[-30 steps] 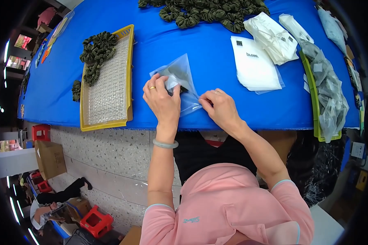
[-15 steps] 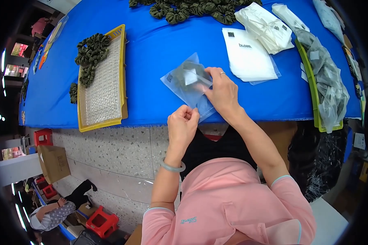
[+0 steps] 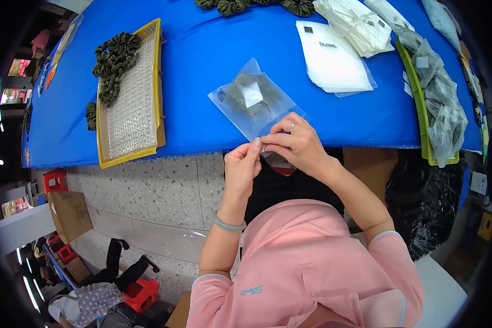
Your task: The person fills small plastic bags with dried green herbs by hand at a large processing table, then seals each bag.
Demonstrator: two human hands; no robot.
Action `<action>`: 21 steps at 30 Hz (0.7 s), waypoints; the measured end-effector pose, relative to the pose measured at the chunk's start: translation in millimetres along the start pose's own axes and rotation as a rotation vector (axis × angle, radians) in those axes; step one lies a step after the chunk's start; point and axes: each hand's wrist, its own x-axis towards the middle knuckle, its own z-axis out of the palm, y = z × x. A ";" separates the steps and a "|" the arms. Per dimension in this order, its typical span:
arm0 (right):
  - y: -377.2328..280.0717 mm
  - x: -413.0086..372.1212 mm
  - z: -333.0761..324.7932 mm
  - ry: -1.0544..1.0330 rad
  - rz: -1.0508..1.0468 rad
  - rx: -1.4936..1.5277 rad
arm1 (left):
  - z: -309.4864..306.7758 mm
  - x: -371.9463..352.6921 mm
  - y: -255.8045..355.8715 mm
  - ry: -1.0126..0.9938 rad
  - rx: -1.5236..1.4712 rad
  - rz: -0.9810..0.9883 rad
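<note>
A clear frosted plastic bag [image 3: 239,121] lies tilted on the table's near side, with a dark green scrunchie [image 3: 268,92] and a white tag [image 3: 252,94] showing through it. At the bag's near edge, my left hand [image 3: 242,167] pinches the plastic between thumb and finger. My right hand [image 3: 299,143], with a ring on it, grips the same edge, its fingertips meeting those of my left hand. Just what the fingertips do to the edge is partly hidden.
To the left, a yellow tray [image 3: 157,109] lined with bubble wrap holds several green scrunchies [image 3: 115,57]. More scrunchies [image 3: 232,6] lie at the back. White printed bags [image 3: 333,65] are stacked right, beside a green basket [image 3: 414,95] of filled bags. A person [image 3: 93,300] sits at lower left.
My right hand has moved down from the bag's side to its near edge, joining my left hand. The bag now lies flatter, and the view has shifted slightly.
</note>
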 end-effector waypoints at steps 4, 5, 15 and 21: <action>-1.0 2.9 8.5 -0.044 -0.048 0.039 | -5.2 -0.3 0.7 -0.040 -0.128 -0.049; -1.4 3.4 7.9 -0.051 -0.077 0.031 | -5.7 -0.3 0.6 -0.051 -0.158 -0.061; -10.6 4.6 7.3 -0.101 -0.140 -0.056 | -5.8 8.1 -13.7 -0.119 -0.178 -0.056; 39.9 -5.7 -181.9 0.479 0.390 0.531 | 3.7 -7.1 13.2 -0.104 -0.022 -0.026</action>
